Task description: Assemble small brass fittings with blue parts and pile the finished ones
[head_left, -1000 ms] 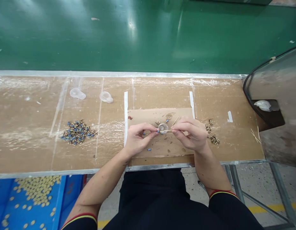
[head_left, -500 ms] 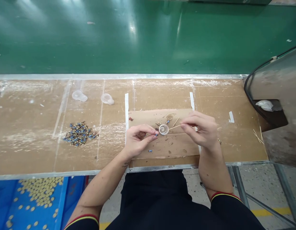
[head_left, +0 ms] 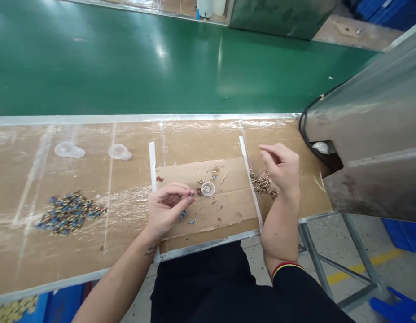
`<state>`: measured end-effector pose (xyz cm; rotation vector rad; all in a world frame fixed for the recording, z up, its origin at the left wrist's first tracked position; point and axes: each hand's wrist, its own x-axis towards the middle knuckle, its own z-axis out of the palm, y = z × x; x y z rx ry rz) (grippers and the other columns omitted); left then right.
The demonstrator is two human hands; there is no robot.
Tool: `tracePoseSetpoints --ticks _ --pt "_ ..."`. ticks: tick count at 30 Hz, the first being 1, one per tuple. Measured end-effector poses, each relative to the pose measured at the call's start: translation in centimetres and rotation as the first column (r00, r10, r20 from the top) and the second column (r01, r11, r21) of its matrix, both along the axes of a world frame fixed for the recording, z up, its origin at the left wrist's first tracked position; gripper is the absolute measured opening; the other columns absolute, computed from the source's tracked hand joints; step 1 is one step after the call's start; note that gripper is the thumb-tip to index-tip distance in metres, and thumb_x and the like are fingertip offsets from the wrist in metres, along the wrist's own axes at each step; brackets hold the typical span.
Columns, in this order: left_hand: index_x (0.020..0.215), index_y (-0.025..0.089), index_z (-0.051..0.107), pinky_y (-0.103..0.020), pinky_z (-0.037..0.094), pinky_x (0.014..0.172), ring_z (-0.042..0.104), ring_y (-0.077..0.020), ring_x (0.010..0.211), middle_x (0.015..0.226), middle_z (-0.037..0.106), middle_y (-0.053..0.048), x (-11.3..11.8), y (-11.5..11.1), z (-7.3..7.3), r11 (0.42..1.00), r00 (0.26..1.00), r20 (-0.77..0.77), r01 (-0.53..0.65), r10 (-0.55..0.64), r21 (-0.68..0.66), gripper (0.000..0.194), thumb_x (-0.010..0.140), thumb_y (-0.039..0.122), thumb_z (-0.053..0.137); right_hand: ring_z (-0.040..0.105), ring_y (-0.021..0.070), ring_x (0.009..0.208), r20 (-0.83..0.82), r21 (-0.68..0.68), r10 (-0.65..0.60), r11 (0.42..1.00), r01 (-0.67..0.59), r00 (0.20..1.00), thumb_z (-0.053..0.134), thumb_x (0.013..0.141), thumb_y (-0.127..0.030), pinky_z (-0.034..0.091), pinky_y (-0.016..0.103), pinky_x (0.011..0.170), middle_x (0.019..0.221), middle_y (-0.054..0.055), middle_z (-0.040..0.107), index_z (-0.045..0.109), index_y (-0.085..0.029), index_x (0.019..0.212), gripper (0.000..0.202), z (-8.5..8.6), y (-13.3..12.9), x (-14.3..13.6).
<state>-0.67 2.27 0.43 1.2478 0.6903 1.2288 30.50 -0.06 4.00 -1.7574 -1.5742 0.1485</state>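
My left hand (head_left: 168,210) pinches a small blue-tipped metal part (head_left: 192,194) between thumb and fingertips, just left of a small clear cup (head_left: 208,189). The cup stands on a cardboard sheet (head_left: 234,202). Loose blue parts lie on the sheet below the left fingertips, one being a small blue piece (head_left: 192,221). My right hand (head_left: 282,168) is raised beside a pile of small brass-coloured parts (head_left: 263,184), thumb and index finger closed together. Whatever sits between those fingertips is too small or hidden to make out. A thin wooden stick (head_left: 224,176) rests on the cardboard right of the cup.
On the left lies a heap of blue-and-brass parts (head_left: 69,212). Two translucent plastic pieces (head_left: 69,150) (head_left: 120,152) are behind it. Several thin sticks (head_left: 319,183) lie at the right, near a metal housing (head_left: 369,134) with a black cable. A green surface (head_left: 181,67) runs behind the table.
The view has swung to the right. My right hand has moved away from the cup to beside the brass-coloured pile; the stick it held no longer shows. My left hand keeps its pinch by the cup.
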Motion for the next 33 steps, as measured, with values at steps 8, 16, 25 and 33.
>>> tracePoseSetpoints --ticks 8,16,25,33 --pt "0.08 0.021 0.08 -0.018 0.06 0.064 0.074 -0.0132 0.075 0.08 0.076 -0.005 -0.1 0.2 -0.9 0.999 1.0 0.007 -0.029 0.03 -0.036 0.007 0.078 0.018 0.086 0.062 0.0179 0.067 -0.08 -0.435 -0.068 0.9 0.027 0.994 0.07 0.077 -0.032 0.052 0.033 0.068 0.081 0.006 0.076 0.08 -0.02 0.088 0.019 -2.4 -1.0 6.3" --pt "0.083 0.02 0.079 -0.021 0.059 0.061 0.071 -0.0133 0.069 0.078 0.076 -0.004 -0.1 0.2 -1.0 0.972 0.984 -0.121 -0.149 0.128 -0.183 0.019 0.07 0.027 0.09 0.061 0.0152 0.068 -0.109 -0.634 0.187 0.743 -0.213 0.976 0.072 0.075 -0.025 0.049 0.028 0.066 0.08 0.002 0.071 0.077 -0.021 0.085 0.012 -1.9 0.0 3.1" --pt "0.08 0.02 0.078 -0.023 0.058 0.062 0.069 -0.0135 0.07 0.078 0.074 -0.004 0.0 0.5 -0.8 0.979 0.989 -0.086 -0.135 0.123 -0.155 0.018 0.072 0.03 0.09 0.057 0.014 0.062 -0.005 -0.679 0.212 0.717 -0.159 0.977 0.064 0.076 -0.018 0.044 0.026 0.063 0.071 -0.001 0.067 0.068 -0.021 0.076 0.005 -2.0 0.4 2.4" --pt "0.079 0.019 0.076 -0.025 0.063 0.065 0.073 -0.0151 0.073 0.081 0.077 -0.006 0.5 0.5 -0.5 0.984 0.999 0.001 -0.039 0.04 -0.173 0.025 0.074 0.039 0.09 0.055 0.0142 0.061 -0.055 -0.654 0.215 0.73 -0.198 0.975 0.061 0.075 -0.019 0.045 0.028 0.063 0.068 -0.001 0.064 0.064 -0.021 0.081 0.007 -1.7 0.5 2.2"
